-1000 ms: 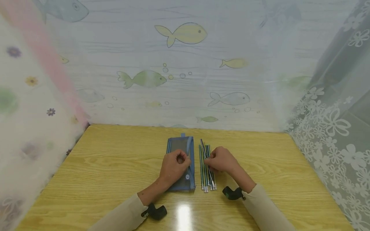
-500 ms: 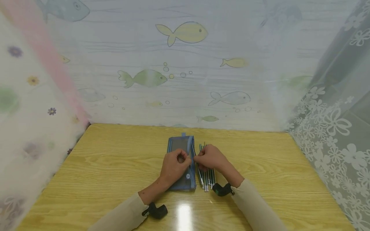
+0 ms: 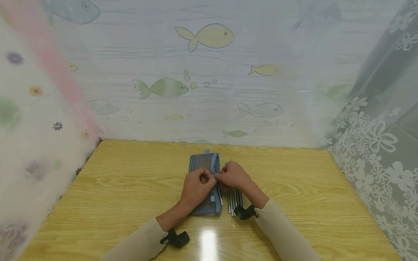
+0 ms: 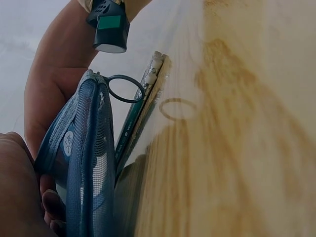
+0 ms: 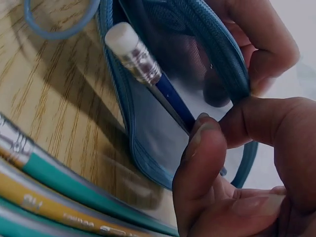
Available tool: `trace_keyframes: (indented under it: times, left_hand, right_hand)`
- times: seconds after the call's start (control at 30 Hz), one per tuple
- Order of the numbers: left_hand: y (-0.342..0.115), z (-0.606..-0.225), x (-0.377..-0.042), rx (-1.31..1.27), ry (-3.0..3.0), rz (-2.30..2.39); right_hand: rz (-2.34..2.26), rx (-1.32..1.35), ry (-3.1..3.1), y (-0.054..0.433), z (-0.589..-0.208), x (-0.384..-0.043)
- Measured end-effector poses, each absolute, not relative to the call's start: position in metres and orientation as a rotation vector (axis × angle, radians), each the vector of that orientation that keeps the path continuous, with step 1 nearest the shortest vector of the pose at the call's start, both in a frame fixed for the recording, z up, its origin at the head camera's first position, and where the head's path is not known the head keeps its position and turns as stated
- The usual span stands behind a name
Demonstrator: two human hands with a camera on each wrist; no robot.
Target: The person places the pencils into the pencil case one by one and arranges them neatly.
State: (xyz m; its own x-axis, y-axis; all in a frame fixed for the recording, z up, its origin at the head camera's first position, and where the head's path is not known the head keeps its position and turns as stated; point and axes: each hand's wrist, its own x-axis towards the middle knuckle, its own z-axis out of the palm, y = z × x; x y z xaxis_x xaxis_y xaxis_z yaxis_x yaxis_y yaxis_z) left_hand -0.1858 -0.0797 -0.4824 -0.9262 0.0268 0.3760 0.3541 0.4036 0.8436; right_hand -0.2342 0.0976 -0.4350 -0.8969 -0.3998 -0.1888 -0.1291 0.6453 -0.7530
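Note:
A blue mesh zip pencil pouch (image 3: 203, 162) lies on the table, its long mouth facing right. My left hand (image 3: 195, 188) pinches the rim of that mouth and holds it apart. With thumb and fingertips, my right hand (image 3: 236, 177) pinches a blue pencil (image 5: 174, 103) with a white eraser end. In the right wrist view this pencil lies along the gap between the pouch's two zipper edges; its far end is hidden behind my fingers. Several more pencils (image 3: 235, 199), green and yellow among them, lie under and beside my right hand.
The wooden table (image 3: 137, 174) reaches back to a hanging sheet (image 3: 209, 90) printed with fish. A ring loop (image 4: 126, 89) sticks out from the near end of the pouch. Each wrist wears a dark camera, the right one (image 3: 245, 212) just over the pencils' eraser ends.
My right hand has carried the blue pencil left from the pile to the pouch's mouth. My left hand has kept its hold on the rim.

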Motion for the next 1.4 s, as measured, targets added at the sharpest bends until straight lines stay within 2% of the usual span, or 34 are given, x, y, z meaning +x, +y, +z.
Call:
trace_keyframes:
  times: [0.77, 1.4]
  left_hand:
    - [-0.079, -0.483, -0.186, -0.339, -2.321, -1.553]
    - [-0.080, -0.483, -0.186, -0.343, -2.323, -1.540]
  right_hand:
    - [-1.269, -0.315, 2.326, 0.097, -0.438, -0.237]
    - [-1.268, -0.427, 2.407, 0.105, -0.435, -0.231]
